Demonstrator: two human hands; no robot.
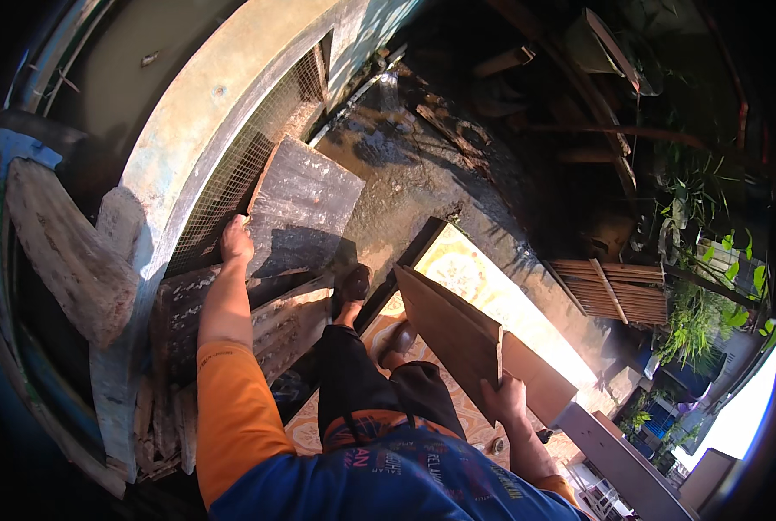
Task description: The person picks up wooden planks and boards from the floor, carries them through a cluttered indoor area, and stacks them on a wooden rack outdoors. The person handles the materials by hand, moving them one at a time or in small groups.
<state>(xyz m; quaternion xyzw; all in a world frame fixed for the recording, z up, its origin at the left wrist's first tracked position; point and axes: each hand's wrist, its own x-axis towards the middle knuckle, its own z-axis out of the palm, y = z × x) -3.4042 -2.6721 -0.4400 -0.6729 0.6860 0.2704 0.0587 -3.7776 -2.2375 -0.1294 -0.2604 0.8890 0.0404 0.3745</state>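
My left hand [237, 240], arm stretched forward, has its fingers closed at the lower left edge of a weathered grey board [308, 195]. That board stands tilted beside a wire mesh screen [253, 152] in the wall opening. On the other side of my body, my right hand [503, 400] grips the near end of a flat brown wooden board [449, 330]. It hangs at a slant over the patterned tiles. The palm side of each hand is hidden.
A low pale wall [188, 113] curves along the left. Old planks [288, 326] lean below the mesh. My feet straddle the step between orange tiles [457, 269] and wet concrete [379, 178]. At right are a slatted wooden rack [609, 289] and green plants [692, 326].
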